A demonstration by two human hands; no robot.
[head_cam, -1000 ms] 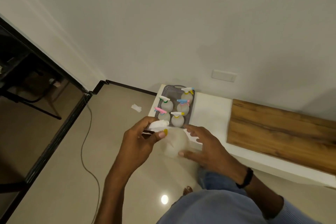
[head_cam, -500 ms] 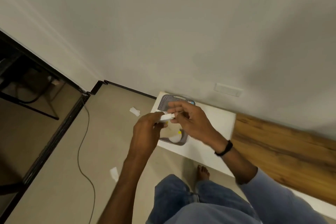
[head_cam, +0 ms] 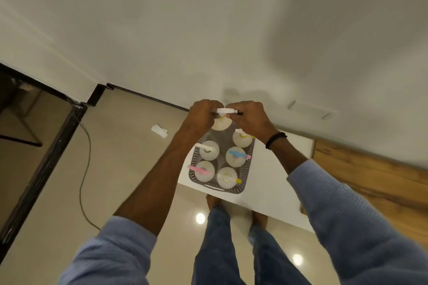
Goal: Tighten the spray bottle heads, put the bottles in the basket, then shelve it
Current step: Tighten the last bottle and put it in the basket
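Stood over a grey perforated basket (head_cam: 249,170) set on a white low surface (head_cam: 282,169) against the wall, beside a wooden panel (head_cam: 370,180). Held a sixth spray bottle (head_cam: 221,122) up over the far left corner of the basket, not yet seated in it. Gripped its white spray head (head_cam: 225,111) from both sides: left hand (head_cam: 201,114) curled around the left end, right hand (head_cam: 249,115) closed on the right end, both clenched on the head, apparently in the tightening step. Counted five other bottles already standing upright in the basket: one with a yellow collar (head_cam: 242,137) at the far right, one with a white head and green collar (head_cam: 208,149), one with a blue and pink head (head_cam: 237,155), one with a pink trigger (head_cam: 200,169), and one with a yellow nozzle tip (head_cam: 228,178) nearest. Judged the task late in its middle: five bottles placed, the last being finished, then lowering it into the empty corner, then lifting the basket to a shelf, with no shelf in view. Found no brand, label or legible writing on bottles, basket or wall; bottle sides mostly hidden from this overhead angle.
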